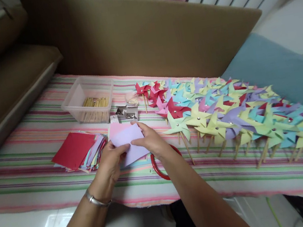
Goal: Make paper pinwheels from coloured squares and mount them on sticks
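Both hands hold a lavender paper square [130, 144] just above the striped tablecloth [31, 166]. My left hand [110, 163], with a metal bracelet on its wrist, pinches the sheet's left edge. My right hand [150, 139] presses fingers on its right side and top corner. A pink sheet [116, 128] shows behind the lavender one. Red-handled scissors [158, 169] lie under my right wrist, partly hidden.
A stack of coloured paper squares [79, 151], red on top, lies at the left. A clear plastic box of wooden sticks [90, 99] and a small box of pins [128, 112] sit behind. Many finished paper pinwheels [227, 111] cover the right side.
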### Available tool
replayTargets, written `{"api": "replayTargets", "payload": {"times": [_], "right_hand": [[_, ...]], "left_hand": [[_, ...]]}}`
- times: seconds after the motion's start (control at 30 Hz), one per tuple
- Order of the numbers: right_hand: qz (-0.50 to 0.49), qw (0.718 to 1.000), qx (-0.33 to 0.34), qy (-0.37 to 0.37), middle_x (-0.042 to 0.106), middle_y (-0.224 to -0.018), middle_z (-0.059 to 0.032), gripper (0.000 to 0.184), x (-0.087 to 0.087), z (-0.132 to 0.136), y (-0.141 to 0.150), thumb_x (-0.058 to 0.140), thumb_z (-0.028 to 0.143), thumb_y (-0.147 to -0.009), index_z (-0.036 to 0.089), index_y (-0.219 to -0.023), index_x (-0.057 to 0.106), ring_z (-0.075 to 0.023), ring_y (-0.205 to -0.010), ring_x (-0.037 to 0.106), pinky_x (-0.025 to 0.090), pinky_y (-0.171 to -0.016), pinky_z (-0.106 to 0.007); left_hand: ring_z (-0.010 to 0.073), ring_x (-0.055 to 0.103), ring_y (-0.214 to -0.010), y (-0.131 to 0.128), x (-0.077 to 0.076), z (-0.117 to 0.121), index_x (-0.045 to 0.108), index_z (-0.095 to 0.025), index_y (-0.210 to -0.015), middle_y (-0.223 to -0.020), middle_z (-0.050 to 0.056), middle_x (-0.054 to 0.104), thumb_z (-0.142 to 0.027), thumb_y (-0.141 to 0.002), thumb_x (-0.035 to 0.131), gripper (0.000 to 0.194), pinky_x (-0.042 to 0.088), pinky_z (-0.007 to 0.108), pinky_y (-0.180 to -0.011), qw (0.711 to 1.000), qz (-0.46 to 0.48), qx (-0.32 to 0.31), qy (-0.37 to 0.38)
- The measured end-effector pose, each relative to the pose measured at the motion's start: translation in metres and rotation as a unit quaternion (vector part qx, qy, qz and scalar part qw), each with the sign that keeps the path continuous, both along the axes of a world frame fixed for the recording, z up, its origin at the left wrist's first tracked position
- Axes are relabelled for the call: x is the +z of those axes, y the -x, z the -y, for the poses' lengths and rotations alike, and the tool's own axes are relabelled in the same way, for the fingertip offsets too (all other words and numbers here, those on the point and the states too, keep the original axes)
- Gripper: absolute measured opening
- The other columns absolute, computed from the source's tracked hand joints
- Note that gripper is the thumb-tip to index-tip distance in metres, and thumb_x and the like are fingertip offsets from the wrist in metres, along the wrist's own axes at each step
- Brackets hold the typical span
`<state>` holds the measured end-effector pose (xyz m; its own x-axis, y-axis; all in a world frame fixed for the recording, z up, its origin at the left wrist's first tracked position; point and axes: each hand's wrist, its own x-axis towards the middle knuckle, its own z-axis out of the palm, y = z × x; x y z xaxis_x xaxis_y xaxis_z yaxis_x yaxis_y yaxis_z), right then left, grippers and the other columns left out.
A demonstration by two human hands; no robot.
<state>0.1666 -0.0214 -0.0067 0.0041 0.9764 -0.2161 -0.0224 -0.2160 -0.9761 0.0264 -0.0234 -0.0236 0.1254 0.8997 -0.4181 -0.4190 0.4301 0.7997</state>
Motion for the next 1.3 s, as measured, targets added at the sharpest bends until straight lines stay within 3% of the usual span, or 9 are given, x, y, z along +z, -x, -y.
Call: {"api": "replayTargets", "payload": {"times": [0.3,0.4,0.5,0.57,0.67,0.77,0.87,1.0,1.3], "right_hand": [[-0.118,0.990,-0.061,-0.036,0.066,-0.095,-0.0015,0.058,-0.003,0.001,0.013,0.069,0.015,-0.055,0.021,-0.111,0.055,-0.0185,-0.080,0.061,0.049,-0.072,-0.030],[-0.080,0.994,-0.064,-0.037,0.066,-0.088,-0.0008,0.060,-0.005,0.001,0.016,0.069,0.019,-0.060,0.020,-0.118,0.052,-0.0176,-0.076,0.061,0.050,-0.069,-0.030],[0.049,0.993,-0.077,-0.077,0.063,-0.080,-0.0003,0.062,-0.002,0.004,0.012,0.065,0.027,-0.071,0.020,-0.129,0.046,-0.0167,-0.069,0.060,0.050,-0.067,-0.031],[0.156,0.971,-0.074,-0.165,0.064,-0.088,-0.0035,0.050,0.002,0.008,0.009,0.060,0.029,-0.078,0.021,-0.127,0.051,-0.0179,-0.079,0.061,0.050,-0.076,-0.033],[0.286,0.911,-0.005,-0.298,0.060,-0.114,-0.0082,0.033,0.008,0.015,0.006,0.056,0.023,-0.082,0.025,-0.115,0.060,-0.0218,-0.109,0.055,0.043,-0.097,-0.039],[0.368,0.857,0.079,-0.353,0.048,-0.135,-0.0084,0.038,0.008,0.019,0.008,0.054,0.010,-0.077,0.025,-0.110,0.062,-0.0242,-0.128,0.040,0.033,-0.107,-0.045],[0.400,0.834,0.095,-0.366,0.042,-0.141,-0.0089,0.031,0.005,0.019,0.014,0.054,0.008,-0.077,0.023,-0.102,0.064,-0.0248,-0.133,0.033,0.030,-0.109,-0.048],[0.404,0.832,0.071,-0.374,0.047,-0.137,-0.0089,0.012,0.002,0.017,0.015,0.057,0.016,-0.082,0.022,-0.087,0.066,-0.0246,-0.132,0.034,0.030,-0.109,-0.047],[0.386,0.864,0.046,-0.319,0.053,-0.131,-0.0070,0.006,0.006,0.019,0.013,0.063,0.024,-0.081,0.024,-0.080,0.069,-0.0255,-0.130,0.037,0.031,-0.107,-0.049]], "left_hand": [[0.0194,0.066,-0.069,0.000,-0.002,0.002,0.070,-0.010,-0.088,-0.077,0.009,0.073,-0.021,-0.056,0.080,0.036,0.050,0.028,-0.072,0.998,0.060,-0.036,-0.006],[0.0194,0.066,-0.066,0.003,-0.002,-0.001,0.070,-0.009,-0.086,-0.074,0.008,0.073,-0.022,-0.054,0.081,0.036,0.050,0.028,-0.070,0.999,0.044,-0.019,-0.010],[0.0186,0.065,-0.064,0.010,0.004,-0.008,0.070,-0.010,-0.084,-0.072,0.007,0.072,-0.018,-0.051,0.080,0.035,0.050,0.028,-0.068,1.000,0.029,0.007,-0.010],[0.0175,0.064,-0.062,0.018,0.009,-0.014,0.069,-0.011,-0.079,-0.070,0.005,0.071,-0.015,-0.049,0.079,0.032,0.050,0.027,-0.066,0.999,0.019,0.036,-0.011],[0.0155,0.061,-0.057,0.031,0.015,-0.021,0.066,-0.012,-0.069,-0.063,0.002,0.068,-0.014,-0.048,0.078,0.024,0.049,0.025,-0.059,0.997,0.007,0.077,-0.007],[0.0150,0.060,-0.054,0.041,0.016,-0.025,0.064,-0.013,-0.064,-0.060,0.002,0.066,-0.014,-0.047,0.078,0.022,0.047,0.024,-0.054,0.997,0.011,0.077,-0.001],[0.0155,0.060,-0.055,0.043,0.016,-0.025,0.064,-0.013,-0.064,-0.062,0.003,0.066,-0.014,-0.046,0.078,0.023,0.047,0.024,-0.052,0.998,0.013,0.066,0.001],[0.0154,0.058,-0.053,0.042,0.016,-0.022,0.063,-0.014,-0.059,-0.058,0.002,0.064,-0.016,-0.046,0.079,0.021,0.045,0.024,-0.050,0.998,0.000,0.069,-0.010],[0.0159,0.058,-0.054,0.038,0.017,-0.019,0.069,-0.013,-0.064,-0.062,0.005,0.067,-0.024,-0.043,0.082,0.027,0.043,0.025,-0.053,0.997,-0.070,-0.003,-0.021]]}}
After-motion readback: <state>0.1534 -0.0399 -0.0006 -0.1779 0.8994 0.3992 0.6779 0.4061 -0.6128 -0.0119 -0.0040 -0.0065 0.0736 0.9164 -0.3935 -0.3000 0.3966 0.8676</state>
